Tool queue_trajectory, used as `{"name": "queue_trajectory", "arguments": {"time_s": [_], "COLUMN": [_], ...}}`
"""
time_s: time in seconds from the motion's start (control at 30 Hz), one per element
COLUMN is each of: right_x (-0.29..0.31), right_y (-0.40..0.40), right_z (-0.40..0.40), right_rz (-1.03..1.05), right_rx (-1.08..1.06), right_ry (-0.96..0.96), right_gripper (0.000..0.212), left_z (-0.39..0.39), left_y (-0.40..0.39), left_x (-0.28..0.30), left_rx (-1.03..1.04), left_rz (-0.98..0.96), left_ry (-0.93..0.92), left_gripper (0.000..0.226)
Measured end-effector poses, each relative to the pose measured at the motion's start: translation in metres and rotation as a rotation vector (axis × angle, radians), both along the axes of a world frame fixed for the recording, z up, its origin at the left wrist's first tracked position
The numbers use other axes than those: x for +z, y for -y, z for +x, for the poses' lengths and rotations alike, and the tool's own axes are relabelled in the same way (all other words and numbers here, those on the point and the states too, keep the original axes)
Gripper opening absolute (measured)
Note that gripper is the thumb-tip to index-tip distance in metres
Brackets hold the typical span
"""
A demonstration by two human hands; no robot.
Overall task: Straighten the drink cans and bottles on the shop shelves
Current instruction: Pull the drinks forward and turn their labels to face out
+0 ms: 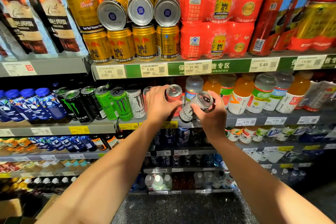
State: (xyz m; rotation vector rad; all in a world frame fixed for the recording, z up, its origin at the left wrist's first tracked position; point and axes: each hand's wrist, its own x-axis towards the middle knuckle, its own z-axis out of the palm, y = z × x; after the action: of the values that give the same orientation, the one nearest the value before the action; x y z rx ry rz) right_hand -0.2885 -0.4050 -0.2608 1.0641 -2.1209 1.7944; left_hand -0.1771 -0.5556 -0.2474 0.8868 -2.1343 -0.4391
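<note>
My right hand grips a white Monster can, which is tilted and held off the middle shelf's front edge. My left hand is wrapped round a pink-red Monster can that stands upright on the same shelf. To their left stands a row of Monster cans: white, green and black. Right of my hands stand orange and clear drink bottles.
Above, gold Red Bull cans stand upright with three lying on their sides, beside red multipacks. Blue bottles fill the left of the middle shelf. Lower shelves hold more bottles and cans. Dark floor lies below.
</note>
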Motion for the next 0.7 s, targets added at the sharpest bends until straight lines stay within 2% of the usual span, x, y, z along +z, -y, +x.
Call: {"name": "queue_trajectory", "arguments": {"time_s": [0.2, 0.5, 0.7], "right_x": [0.0, 0.001, 0.002], "right_y": [-0.012, -0.022, -0.02], "right_z": [-0.006, -0.007, -0.009], "right_rz": [0.0, 0.025, 0.029], "right_rx": [-0.029, -0.037, -0.016], "right_ry": [0.059, 0.076, 0.079], "right_gripper": [0.059, 0.056, 0.052], "left_z": [-0.016, -0.017, -0.024], "left_y": [-0.008, -0.002, -0.005], "left_x": [0.008, -0.002, 0.0], "left_rx": [-0.007, -0.025, -0.035], "left_rz": [0.0, 0.026, 0.199], "left_ry": [0.085, 0.108, 0.099], "left_gripper": [0.066, 0.065, 0.078]}}
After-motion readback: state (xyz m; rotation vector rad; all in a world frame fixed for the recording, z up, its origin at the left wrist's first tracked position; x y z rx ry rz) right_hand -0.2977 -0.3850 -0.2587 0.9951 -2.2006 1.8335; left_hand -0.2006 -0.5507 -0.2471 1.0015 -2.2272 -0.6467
